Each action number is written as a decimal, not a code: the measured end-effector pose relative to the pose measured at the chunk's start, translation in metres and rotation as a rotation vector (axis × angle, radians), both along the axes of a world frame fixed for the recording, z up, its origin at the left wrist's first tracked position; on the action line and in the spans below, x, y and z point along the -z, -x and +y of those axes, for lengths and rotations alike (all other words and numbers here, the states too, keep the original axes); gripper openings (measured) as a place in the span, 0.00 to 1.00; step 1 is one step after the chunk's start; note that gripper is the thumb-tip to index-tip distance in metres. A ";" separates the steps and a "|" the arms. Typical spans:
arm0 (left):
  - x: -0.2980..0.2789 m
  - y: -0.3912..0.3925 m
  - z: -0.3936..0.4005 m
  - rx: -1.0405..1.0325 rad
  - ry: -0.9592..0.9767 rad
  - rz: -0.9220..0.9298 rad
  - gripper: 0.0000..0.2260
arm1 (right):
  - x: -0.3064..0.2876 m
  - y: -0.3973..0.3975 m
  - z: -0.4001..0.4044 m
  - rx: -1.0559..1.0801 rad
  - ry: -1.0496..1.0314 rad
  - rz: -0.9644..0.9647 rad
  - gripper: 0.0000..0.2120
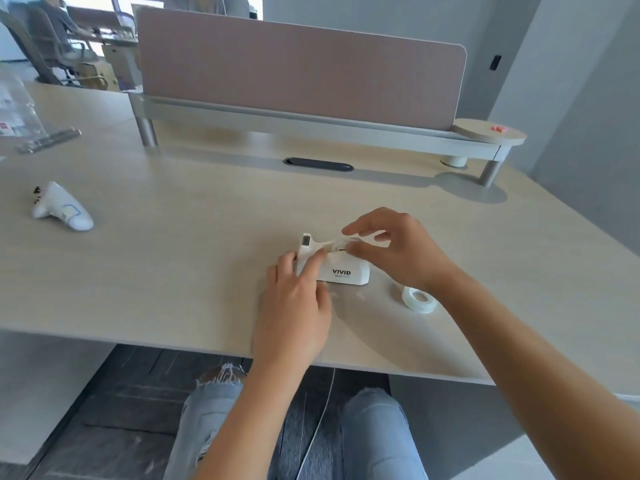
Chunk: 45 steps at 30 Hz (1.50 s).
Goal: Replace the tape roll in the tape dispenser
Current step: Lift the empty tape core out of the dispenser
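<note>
The right hand [394, 251] hides the dispenser's [341, 268] roll well; clear packaging [15, 109] at nine o'clock is cut off, blurred.

The tape dispenser [341, 268] stands on the desk [173, 271] near its front edge. A loose tape roll [418, 298] lies at its four o'clock, a controller [61, 206] well apart at nine, the divider panel [298, 67] at twelve.

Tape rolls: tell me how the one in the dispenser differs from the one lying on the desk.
The roll in the dispenser stands on edge in the cradle, pinched by the right hand; the loose roll lies flat on the desk, untouched. The dispenser roll is partly hidden; the loose roll shows whole. Both look pale and translucent.
</note>
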State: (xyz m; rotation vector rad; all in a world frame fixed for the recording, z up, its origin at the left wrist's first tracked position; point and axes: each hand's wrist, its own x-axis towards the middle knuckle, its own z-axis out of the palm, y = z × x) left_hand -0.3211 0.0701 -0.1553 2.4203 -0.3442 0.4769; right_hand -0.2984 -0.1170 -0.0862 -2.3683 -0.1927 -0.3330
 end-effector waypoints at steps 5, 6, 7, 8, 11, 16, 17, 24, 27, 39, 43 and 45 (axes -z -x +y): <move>0.004 -0.003 0.000 -0.010 0.013 -0.004 0.24 | -0.008 -0.019 0.010 -0.094 0.216 0.007 0.06; 0.004 -0.003 0.000 -0.009 0.015 -0.003 0.24 | -0.009 -0.021 0.011 -0.100 0.238 0.006 0.05; 0.003 -0.003 0.000 -0.009 0.014 -0.003 0.24 | -0.011 -0.022 0.011 -0.104 0.253 0.011 0.05; 0.003 -0.003 0.000 -0.010 0.011 -0.004 0.24 | -0.012 -0.023 0.011 -0.109 0.261 0.019 0.05; 0.003 -0.003 0.000 -0.013 -0.005 -0.001 0.24 | -0.011 -0.021 0.007 -0.128 0.262 0.003 0.05; 0.001 -0.003 0.001 -0.019 -0.021 0.017 0.23 | 0.000 -0.015 0.000 -0.112 0.204 -0.064 0.04; 0.001 -0.002 0.002 -0.021 -0.021 0.020 0.24 | 0.004 -0.014 -0.001 -0.106 0.167 -0.080 0.04; -0.003 0.000 0.002 -0.010 -0.013 0.039 0.24 | 0.029 -0.006 0.002 0.012 -0.104 -0.228 0.04; -0.003 0.001 0.002 -0.008 -0.023 0.015 0.24 | 0.024 -0.010 0.007 0.060 -0.256 -0.246 0.04; -0.024 0.018 0.002 0.017 0.762 -0.206 0.11 | 0.002 0.033 0.022 0.139 -0.803 -0.050 0.04; -0.045 0.028 -0.012 0.159 1.073 0.216 0.06 | -0.001 0.057 0.028 0.155 -0.807 -0.015 0.06; -0.049 0.031 -0.015 0.191 1.118 0.293 0.06 | -0.003 0.065 0.027 0.172 -0.812 0.005 0.07</move>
